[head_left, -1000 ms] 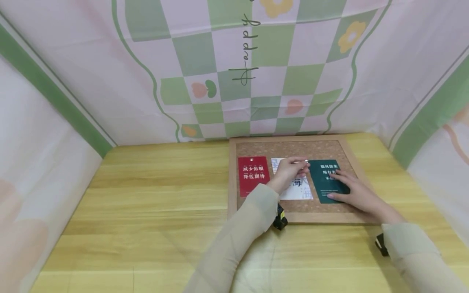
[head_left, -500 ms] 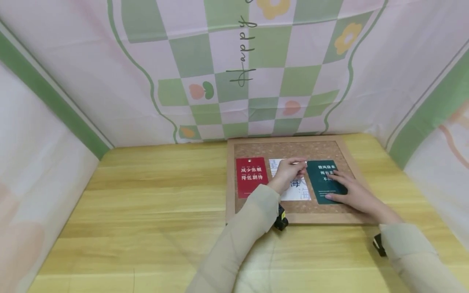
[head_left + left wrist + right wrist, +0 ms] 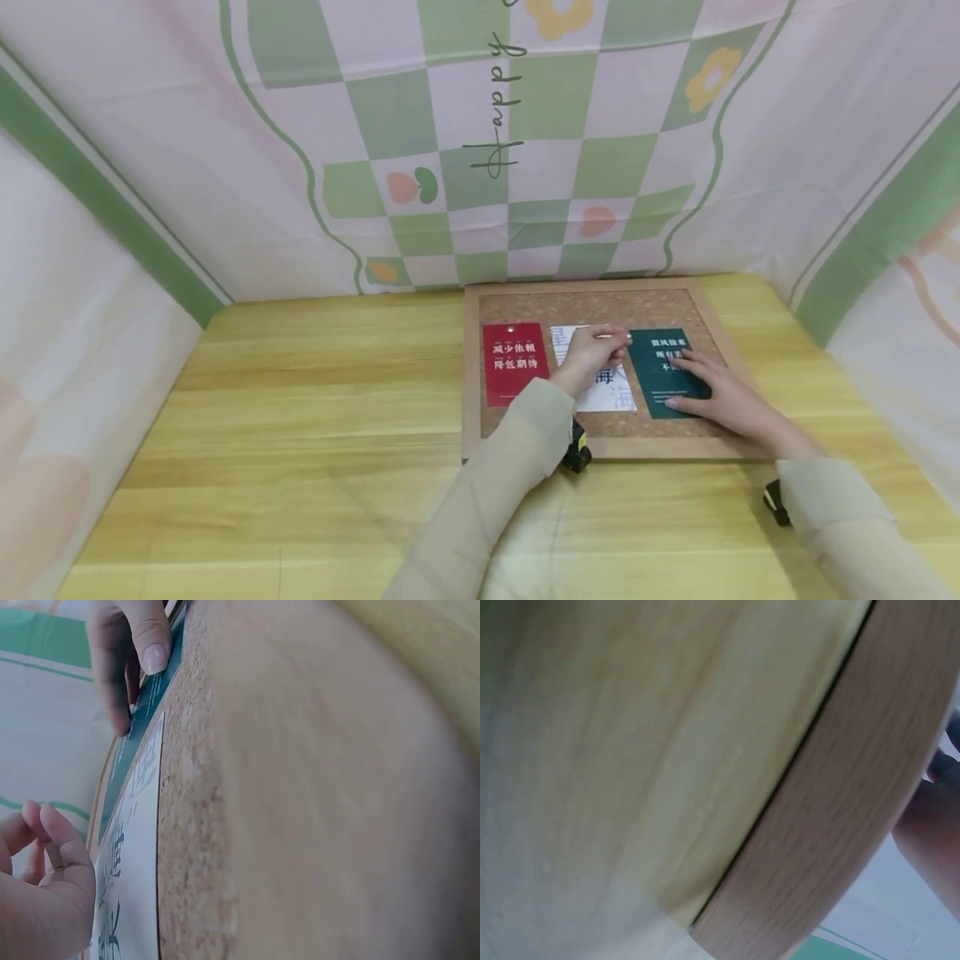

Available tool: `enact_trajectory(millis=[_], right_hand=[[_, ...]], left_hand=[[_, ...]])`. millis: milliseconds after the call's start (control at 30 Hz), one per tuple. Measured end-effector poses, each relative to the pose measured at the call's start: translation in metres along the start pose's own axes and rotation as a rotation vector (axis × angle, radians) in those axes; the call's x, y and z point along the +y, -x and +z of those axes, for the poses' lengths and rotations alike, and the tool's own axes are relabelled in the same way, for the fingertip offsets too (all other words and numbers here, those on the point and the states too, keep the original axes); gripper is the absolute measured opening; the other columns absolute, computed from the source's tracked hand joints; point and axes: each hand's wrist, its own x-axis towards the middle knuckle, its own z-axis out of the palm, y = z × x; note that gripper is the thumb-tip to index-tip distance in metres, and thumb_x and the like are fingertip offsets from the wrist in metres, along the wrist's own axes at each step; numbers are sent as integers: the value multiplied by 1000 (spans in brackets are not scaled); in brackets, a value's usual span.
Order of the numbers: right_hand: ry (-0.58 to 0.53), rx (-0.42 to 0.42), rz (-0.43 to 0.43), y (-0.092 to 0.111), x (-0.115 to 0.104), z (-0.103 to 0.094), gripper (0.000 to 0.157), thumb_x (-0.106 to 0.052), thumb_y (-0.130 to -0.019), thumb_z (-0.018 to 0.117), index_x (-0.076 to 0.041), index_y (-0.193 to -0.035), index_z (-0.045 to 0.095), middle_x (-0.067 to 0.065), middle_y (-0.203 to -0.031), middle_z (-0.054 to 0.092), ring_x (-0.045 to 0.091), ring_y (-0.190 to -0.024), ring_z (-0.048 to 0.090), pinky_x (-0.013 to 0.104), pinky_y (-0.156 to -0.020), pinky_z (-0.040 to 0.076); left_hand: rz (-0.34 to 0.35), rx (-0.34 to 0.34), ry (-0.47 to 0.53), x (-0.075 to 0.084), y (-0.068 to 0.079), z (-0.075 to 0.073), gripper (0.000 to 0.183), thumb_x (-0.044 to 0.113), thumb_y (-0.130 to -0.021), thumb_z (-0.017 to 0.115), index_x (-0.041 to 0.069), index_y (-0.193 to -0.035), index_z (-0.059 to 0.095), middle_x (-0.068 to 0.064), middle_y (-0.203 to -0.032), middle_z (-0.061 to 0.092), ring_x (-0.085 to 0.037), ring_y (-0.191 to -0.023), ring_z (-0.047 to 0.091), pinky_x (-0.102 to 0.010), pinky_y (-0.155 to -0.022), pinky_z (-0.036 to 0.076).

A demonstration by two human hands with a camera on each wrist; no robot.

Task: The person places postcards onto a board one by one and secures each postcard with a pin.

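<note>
A teal card (image 3: 648, 379) with white writing lies at the right of a wood-framed cork board (image 3: 585, 306). My right hand (image 3: 723, 398) rests over its right part, fingers spread. At the card's upper left corner, the fingertips of my left hand (image 3: 591, 357) pinch a small white pushpin (image 3: 628, 336). That hand partly covers a white card (image 3: 603, 400) in the middle. In the left wrist view, thumb and fingers of the left hand (image 3: 49, 892) meet, but the pin cannot be made out. The right wrist view catches only part of the right hand (image 3: 934, 832).
A red card (image 3: 514, 379) with a white pin (image 3: 511, 330) at its top is on the board's left. The board lies on a wood-grain table (image 3: 300, 417). Patterned cloth (image 3: 480, 167) stands behind and at both sides.
The head view shifted slightly between the first two frames. Both hands stay at the teal card, with almost no movement.
</note>
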Motion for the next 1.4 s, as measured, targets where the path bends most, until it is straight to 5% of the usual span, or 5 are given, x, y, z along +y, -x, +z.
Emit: enact_trajectory(millis=[500,733,1067,1400], right_hand=[[14,1,11,0,-1,0,82,-40,-85,69,6,-143,34,38,-149,20,61,-132,21,73,-101,24],[22,4,4,-1,-1,0,80,-38,-86,69,5,-143,35,38,-148,20,61,-132,21,73,-101,25],[6,11,0,-1,-1,1,79,-37,-85,70,5,-142,36,38,-148,21,60,-132,21,73,-101,25],[-1,11,1,2,-2,1,80,-38,-85,70,7,-142,36,39,-148,21,61,-132,20,73,-101,24]], left_hand=[[26,-6,-45,0,-2,7,12,13,-90,65,10,-99,73,-1,-71,60,-4,-58,52,-14,-55,48],[25,-11,-40,0,-1,13,12,9,-89,65,8,-98,72,-9,-81,68,-3,-57,52,-12,-51,44],[-22,-10,-1,-2,-3,20,13,8,-90,63,7,-100,71,2,-67,57,-3,-58,53,-12,-54,49],[-6,28,29,-3,-6,24,9,5,-88,64,3,-95,70,-11,-82,72,-3,-58,56,-14,-56,53]])
